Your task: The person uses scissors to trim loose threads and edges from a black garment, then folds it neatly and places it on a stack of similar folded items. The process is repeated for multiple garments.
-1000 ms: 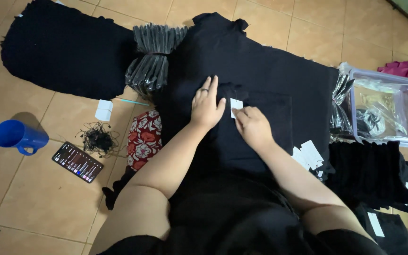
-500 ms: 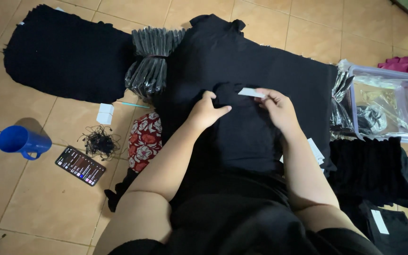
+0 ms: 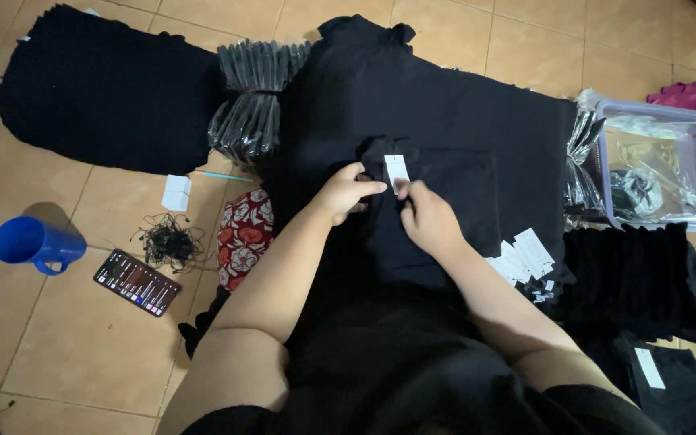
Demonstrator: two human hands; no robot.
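We note the step in hand as fixing a white paper tag point(image 3: 396, 169) to the folded black garment point(image 3: 437, 209), which lies at the centre of the view on a larger black cloth point(image 3: 445, 105) spread over the tiled floor point(image 3: 66, 338). The left hand point(image 3: 346, 193) comes in from 7 o'clock, wrist bent, fingers point(image 3: 368, 188) pinching a raised fold of the garment just beside the tag's left edge. The right hand point(image 3: 428, 219) comes in from 5 o'clock, knuckles up, its fingertips closed narrowly at the tag's lower right corner; whether they grip the tag itself or a thread on it we cannot tell, the fingers hide it. Our judgement: the next move calls for steady tension on the fold and fine fingertip control at the tag's foot. At 3 to 4 o'clock of the hands lies a loose pile of spare white tags point(image 3: 523, 255). At 9 o'clock lie a tangle of black strings point(image 3: 169, 240), a phone point(image 3: 137, 282) and a blue mug point(image 3: 30, 243); at 2 o'clock, a lilac basket point(image 3: 606, 209).
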